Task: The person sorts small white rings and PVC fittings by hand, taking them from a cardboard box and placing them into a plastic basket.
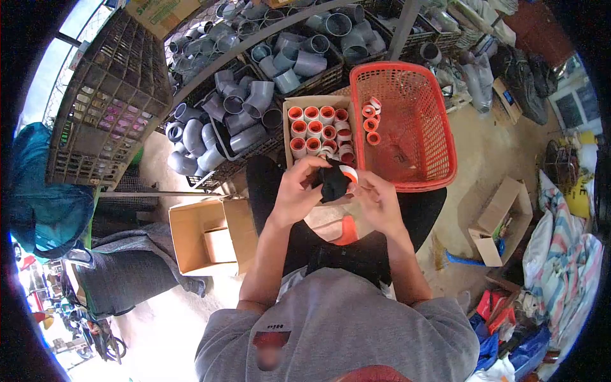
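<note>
In front of my lap, my left hand (298,191) is closed on a piece of black cloth (334,182). Close beside it, my right hand (380,202) has its fingers closed on a white ring-shaped fitting with an orange inside (348,172), which presses against the cloth. Just beyond my hands stands a cardboard box (316,102) with rows of upright white fittings with orange insides (314,129). To its right, a red plastic basket (402,67) holds several small white-and-orange rings (371,125) near its left side.
Crates of grey pipe fittings (258,99) line the far side. A tall dark crate (111,95) stands at left. An open carton (191,239) sits on the floor at left, another carton (503,213) at right. Striped sacks (560,254) lie at far right.
</note>
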A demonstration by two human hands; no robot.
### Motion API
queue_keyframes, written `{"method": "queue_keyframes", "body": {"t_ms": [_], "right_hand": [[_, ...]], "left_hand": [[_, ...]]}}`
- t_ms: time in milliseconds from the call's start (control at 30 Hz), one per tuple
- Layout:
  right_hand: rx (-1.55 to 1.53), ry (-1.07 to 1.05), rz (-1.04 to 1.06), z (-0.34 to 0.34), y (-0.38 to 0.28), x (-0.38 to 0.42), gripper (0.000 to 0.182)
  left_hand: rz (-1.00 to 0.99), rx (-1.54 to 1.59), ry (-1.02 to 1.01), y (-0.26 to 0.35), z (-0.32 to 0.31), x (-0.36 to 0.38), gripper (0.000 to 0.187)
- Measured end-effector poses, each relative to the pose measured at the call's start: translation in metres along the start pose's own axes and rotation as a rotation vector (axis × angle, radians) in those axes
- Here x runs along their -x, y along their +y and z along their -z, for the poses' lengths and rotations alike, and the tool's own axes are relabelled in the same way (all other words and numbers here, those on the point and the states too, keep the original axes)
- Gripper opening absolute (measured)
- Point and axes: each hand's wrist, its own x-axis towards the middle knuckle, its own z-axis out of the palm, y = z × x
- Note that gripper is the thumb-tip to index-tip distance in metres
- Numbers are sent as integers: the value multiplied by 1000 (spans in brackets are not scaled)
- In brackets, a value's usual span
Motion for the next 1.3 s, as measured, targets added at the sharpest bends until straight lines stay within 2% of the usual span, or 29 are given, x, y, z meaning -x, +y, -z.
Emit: {"method": "queue_keyframes", "body": {"t_ms": [67, 167, 233, 300, 367, 433, 500, 633, 700, 733, 767, 800, 867, 933, 1000, 1033, 1067, 1133, 1167, 1200, 1267, 1300], "right_hand": [[65, 28, 36, -2, 4, -2, 27], [182, 57, 77, -8, -6, -2, 26], [230, 50, 84, -14, -8, -5, 26], [247, 140, 172, -18, -6, -7, 26], [323, 135, 158, -15, -13, -7, 26], [399, 129, 149, -14, -23, -9, 25], [522, 88, 282, -12, -30, -9, 24], [415, 122, 276, -14, -21, -10, 24], [393, 276, 221, -11, -7, -13, 21], [392, 275, 226, -12, -1, -16, 21], [181, 370, 219, -14, 4, -18, 22], [-32, 464, 208, -15, 9, -20, 24], [-92, 463, 175, -9, 19, -21, 26], [-215, 457, 106, -2, 22, -21, 33], [-107, 434, 78, -2, 21, -13, 30], [54, 366, 153, -6, 21, -11, 30], [216, 295, 229, -10, 21, -9, 29], [186, 335, 241, -22, 24, -5, 30], [204, 346, 310, -16, 30, -8, 29], [220, 356, 382, -8, 28, -13, 28], [-120, 435, 202, 7, 22, -16, 28], [-327, 511, 158, 4, 7, -20, 29]], "left_hand": [[20, 16, -13, 0, 1, 1, 34], [-33, 21, 86, -2, -7, 8, 36], [-48, -178, 207, 5, -9, 10, 37], [-41, -215, 174, 15, -11, 10, 40], [-35, -249, 143, 20, -12, 10, 43], [-50, -109, 41, 22, -11, 7, 45], [-74, -130, 72, 10, -7, 7, 44], [-169, -124, 180, -6, -16, 10, 36], [-166, -59, 240, -8, -36, 10, 35], [-162, 5, 301, -8, -45, 10, 34], [-107, 40, 306, -8, -51, 12, 34], [-109, 40, 303, -19, -50, 15, 34], [-5, 37, 124, -51, -47, 21, 35], [-22, 29, 100, -49, -45, 21, 36], [-32, 314, 339, -43, -42, 17, 35], [50, 398, 285, -23, -39, 20, 40], [51, 398, 284, -10, -46, 20, 40], [-280, -300, 198, 8, -65, 19, 49], [-330, -499, 169, 15, -70, 22, 56], [-333, -499, 170, 10, -68, 26, 56], [-276, -572, -29, -2, -57, 33, 57], [-219, -481, -123, 3, -50, 32, 57]]}}
